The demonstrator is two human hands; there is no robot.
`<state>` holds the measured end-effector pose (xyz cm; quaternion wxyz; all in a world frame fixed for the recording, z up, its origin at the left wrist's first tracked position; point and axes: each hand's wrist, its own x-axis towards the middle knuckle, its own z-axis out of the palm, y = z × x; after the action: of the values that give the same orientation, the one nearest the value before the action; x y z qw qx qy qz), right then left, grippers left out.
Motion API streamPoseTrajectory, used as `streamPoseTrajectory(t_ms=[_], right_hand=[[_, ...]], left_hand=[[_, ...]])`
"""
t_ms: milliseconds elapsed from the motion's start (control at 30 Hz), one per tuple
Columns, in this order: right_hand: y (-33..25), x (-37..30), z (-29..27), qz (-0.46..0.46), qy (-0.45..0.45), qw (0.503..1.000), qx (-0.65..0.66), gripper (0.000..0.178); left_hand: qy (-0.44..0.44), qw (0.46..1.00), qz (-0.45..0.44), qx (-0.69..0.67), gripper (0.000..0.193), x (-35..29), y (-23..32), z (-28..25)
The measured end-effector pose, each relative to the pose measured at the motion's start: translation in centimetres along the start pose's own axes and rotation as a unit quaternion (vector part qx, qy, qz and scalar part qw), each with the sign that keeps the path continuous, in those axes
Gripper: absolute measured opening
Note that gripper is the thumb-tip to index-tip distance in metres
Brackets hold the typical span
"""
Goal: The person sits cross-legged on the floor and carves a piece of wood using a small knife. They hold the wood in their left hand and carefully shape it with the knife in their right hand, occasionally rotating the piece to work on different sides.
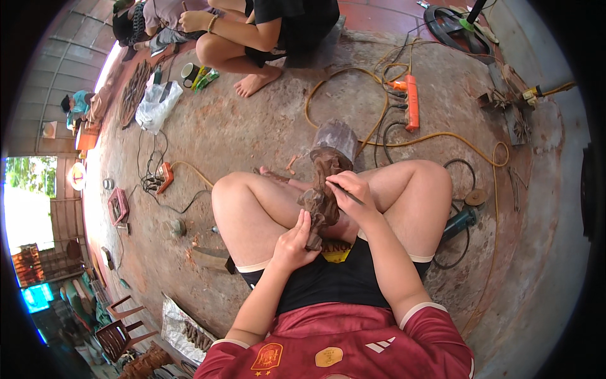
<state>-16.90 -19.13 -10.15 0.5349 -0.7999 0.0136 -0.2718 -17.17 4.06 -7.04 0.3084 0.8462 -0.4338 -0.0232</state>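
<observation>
A dark brown wooden carving (323,210) with a knobbly, figure-like surface lies between my bent legs. Its far end leans on a grey-brown round block (336,136). My left hand (294,245) grips the near end, fingers laid along its left side and thumb underneath. In my right hand (355,197) is a thin dark pen-like tool (348,193), its tip pointing at the upper right side of the carving. Whether that tip touches the wood is too small to tell. My right fingers are closed around the tool.
An orange power strip (411,104) with plugged cords and a yellow cable (442,134) lies ahead right. A green power tool (459,224) sits beside my right knee. Another orange socket block (165,178) and a white plastic bag (158,107) are left. A barefoot person (268,28) squats ahead.
</observation>
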Motion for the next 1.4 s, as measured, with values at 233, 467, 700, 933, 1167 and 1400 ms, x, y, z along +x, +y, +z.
streamPoseTrajectory(t_ms=[233, 467, 700, 933, 1167, 1400], right_hand=[[-0.2, 0.2, 0.0, 0.010, -0.028, 0.999, -0.011, 0.013], [-0.1, 0.6, 0.1, -0.009, 0.024, 1.000, -0.009, 0.013], [-0.7, -0.3, -0.3, -0.005, -0.046, 0.998, -0.034, 0.013], [-0.1, 0.8, 0.0, -0.016, 0.005, 1.000, -0.017, 0.013], [-0.3, -0.1, -0.5, -0.005, -0.026, 0.999, -0.020, 0.012], [0.0, 0.5, -0.3, 0.004, -0.003, 1.000, -0.021, 0.013]], left_hand=[[-0.007, 1.000, 0.000, -0.007, 0.107, -0.1, -0.2, -0.1], [0.014, 1.000, 0.026, -0.002, 0.104, 0.2, -0.2, 0.1], [-0.003, 1.000, 0.014, -0.009, 0.104, 0.0, -0.2, -0.1], [-0.011, 1.000, 0.018, -0.004, 0.103, 0.1, -0.1, -0.2], [-0.015, 1.000, 0.015, 0.004, 0.102, -0.1, -0.1, -0.1], [-0.024, 0.999, 0.024, 0.010, 0.098, -0.2, -0.1, -0.1]])
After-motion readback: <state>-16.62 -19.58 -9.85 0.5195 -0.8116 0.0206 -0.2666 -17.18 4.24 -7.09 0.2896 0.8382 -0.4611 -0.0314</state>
